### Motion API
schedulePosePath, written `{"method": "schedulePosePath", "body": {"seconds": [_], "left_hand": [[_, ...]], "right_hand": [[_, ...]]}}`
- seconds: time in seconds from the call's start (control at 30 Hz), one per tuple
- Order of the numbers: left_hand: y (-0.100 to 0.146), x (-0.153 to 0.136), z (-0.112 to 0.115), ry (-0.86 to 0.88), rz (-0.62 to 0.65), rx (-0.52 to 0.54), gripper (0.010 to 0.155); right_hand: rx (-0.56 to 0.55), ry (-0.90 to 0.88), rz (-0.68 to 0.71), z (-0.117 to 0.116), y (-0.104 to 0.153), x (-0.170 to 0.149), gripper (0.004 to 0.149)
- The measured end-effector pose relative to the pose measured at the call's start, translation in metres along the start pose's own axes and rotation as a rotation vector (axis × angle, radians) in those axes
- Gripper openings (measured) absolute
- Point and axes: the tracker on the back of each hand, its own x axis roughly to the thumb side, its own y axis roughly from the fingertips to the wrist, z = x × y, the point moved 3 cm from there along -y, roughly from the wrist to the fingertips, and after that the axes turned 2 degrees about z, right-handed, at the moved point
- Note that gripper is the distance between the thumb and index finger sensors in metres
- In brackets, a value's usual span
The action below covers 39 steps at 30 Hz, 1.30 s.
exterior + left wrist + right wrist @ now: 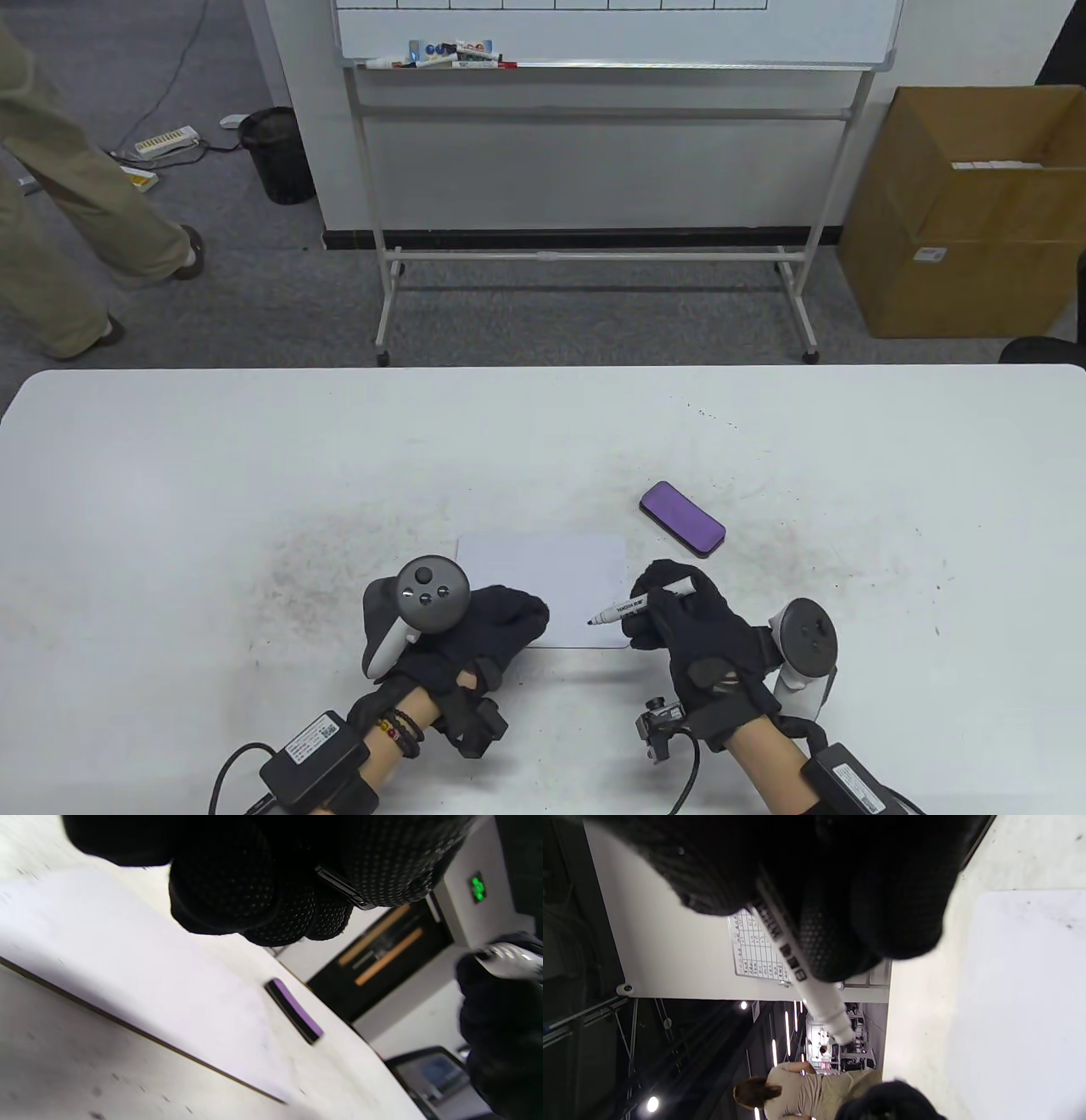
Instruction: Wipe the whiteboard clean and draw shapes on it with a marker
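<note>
The small white rectangular whiteboard (pixel 551 586) lies flat near the front edge of the white bench (pixel 170 475), about midway along it. It appears thin, light and rigid, with a slick face, so it is likely to slide unless pinned down. The left hand (pixel 484 628) rests on its left front corner, fingers curled under; whether this grip holds anything cannot be determined.

The right hand (pixel 687 628) grasps a white-barrelled, black-tipped marker (pixel 624 608) by mid-barrel, uncapped tip just over the board's right front corner. The barrel is stiff and smooth; a hold near the tip gives control.

A purple-topped, black-based eraser block (pixel 681 518) lies behind the board's right rear corner.

On the floor, an open brown cardboard box (pixel 959 212) holds small white cartons; a black bin (pixel 278 153) shows no visible contents.
</note>
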Motion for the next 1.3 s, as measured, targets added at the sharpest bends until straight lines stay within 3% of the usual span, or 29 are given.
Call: {"method": "schedulePosePath", "body": {"seconds": [0.1, 0.33, 0.43, 0.53, 0.8, 1.3], "left_hand": [[0.001, -0.009, -0.012, 0.038, -0.078, 0.017, 0.047], [0.010, -0.022, -0.073, -0.114, -0.184, 0.176, 0.046], [0.014, -0.034, -0.092, -0.254, -0.238, 0.217, 0.049], [0.012, -0.051, -0.104, -0.459, -0.331, 0.190, 0.051], [0.005, -0.106, -0.109, -0.770, -0.554, 0.052, 0.050], [0.002, -0.139, -0.095, -0.817, -0.577, 0.037, 0.053]], "right_hand": [[-0.014, 0.087, 0.024, 0.005, -0.001, -0.001, 0.052], [-0.022, 0.148, 0.030, 0.013, -0.004, -0.003, 0.052], [-0.007, 0.170, 0.035, 0.011, -0.004, -0.003, 0.052], [0.008, 0.201, 0.045, 0.010, -0.005, -0.003, 0.053], [0.022, 0.240, 0.042, 0.009, -0.005, -0.006, 0.053], [0.013, 0.182, 0.009, 0.013, -0.007, -0.008, 0.053]]}}
